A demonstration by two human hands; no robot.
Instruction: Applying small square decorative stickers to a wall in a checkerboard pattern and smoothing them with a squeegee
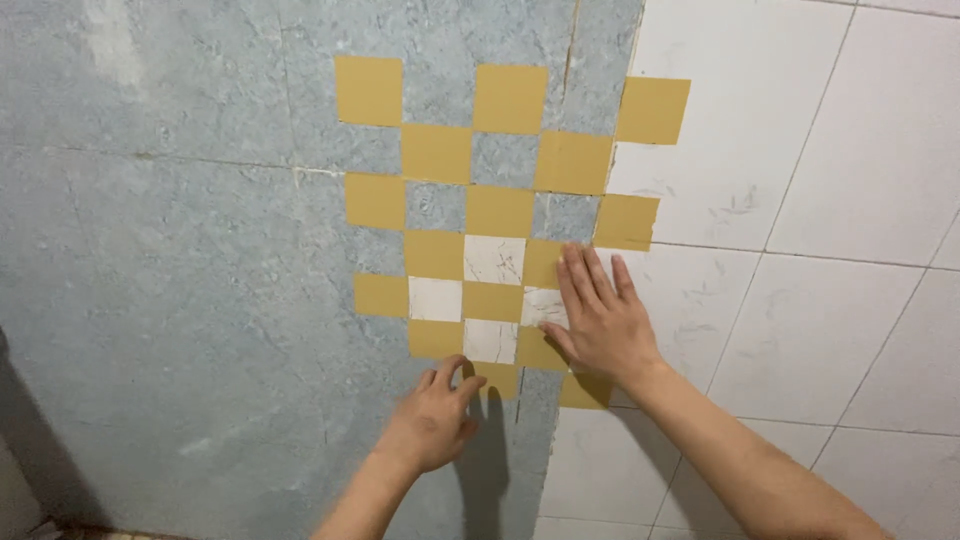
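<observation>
Pressing flat is what your right hand is doing: palm down on the wall, all fingers stretched out straight and close together, nothing held in it. It's lying across the right edge of the checkerboard of yellow squares, fingertips up on a yellow square in the row beside the white ones, heel of the hand down by the lowest yellow square on the right. Your left hand sits lower and to the left, loosely curled, with the fingertips pinched right at the bottom yellow square in the middle of the pattern. Looks like it's touching that square's lower left corner, but I can't tell if you've actually got an edge gripped or are just pushing on it. The pattern straddles 2 surfaces: most of it is on the blue-grey mottled wall, and the right column spills over onto the white tiles. A few gaps in the middle of the checkerboard show white marbled squares instead of blue. Your left hand throws a dark shadow straight down the wall below it.
</observation>
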